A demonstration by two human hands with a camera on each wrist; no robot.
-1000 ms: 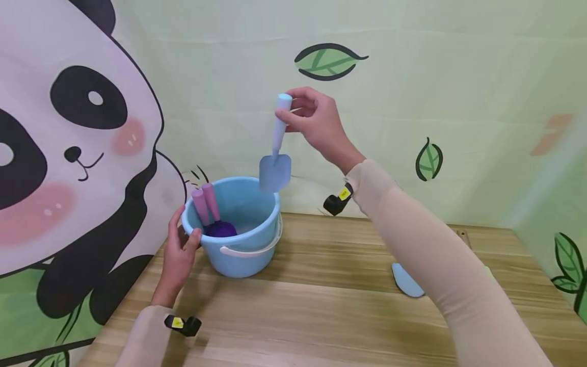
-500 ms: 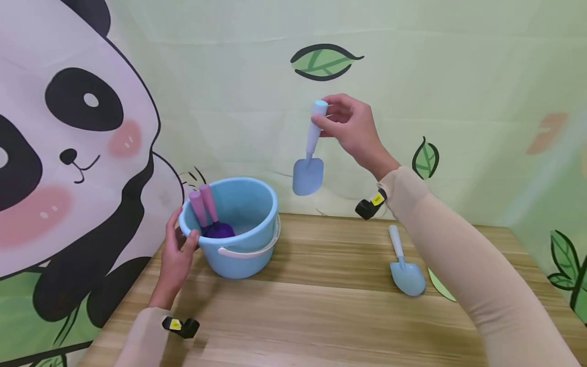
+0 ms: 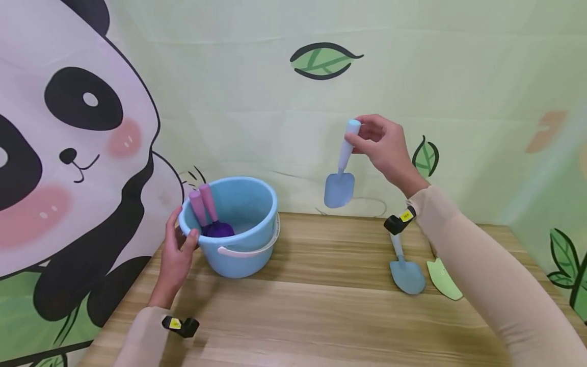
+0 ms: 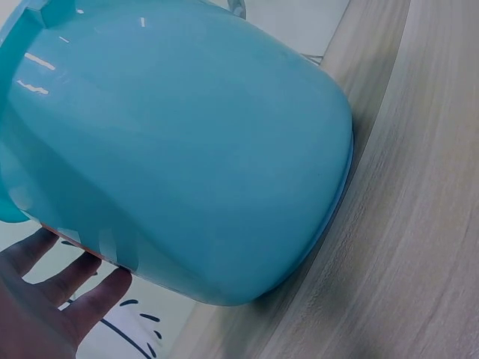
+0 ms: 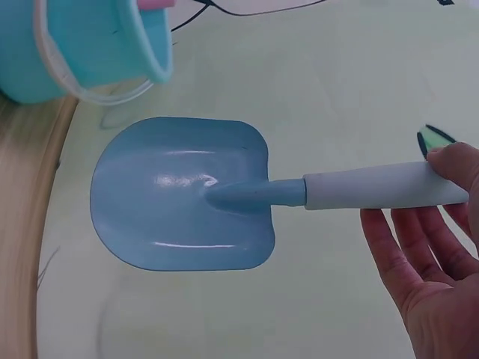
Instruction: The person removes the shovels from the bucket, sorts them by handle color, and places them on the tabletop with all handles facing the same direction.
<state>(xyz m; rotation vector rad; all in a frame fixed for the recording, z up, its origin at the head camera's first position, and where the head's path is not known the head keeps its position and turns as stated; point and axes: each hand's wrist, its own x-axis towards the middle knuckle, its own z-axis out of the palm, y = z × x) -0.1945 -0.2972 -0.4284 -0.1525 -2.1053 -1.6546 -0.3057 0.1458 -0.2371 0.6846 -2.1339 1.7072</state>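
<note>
Pale blue, hanging blade-down in the air, right of the bucket (image 3: 238, 266). Pinching this shovel (image 3: 340, 187) near its handle's top with the right hand (image 3: 387, 148), seemingly letting weight draw it nearly vertical. Resting the left hand (image 3: 178, 251), with fingers fairly straight, against the bucket's side, probably steadying it on the table (image 3: 293, 326). Containing two pink-handled tools (image 3: 208, 204), leaning inside against the left wall, likely being too long for lying flat. Seeing a second shovel (image 3: 407, 277) and a green tool (image 3: 443, 279) lying side by side.
</note>
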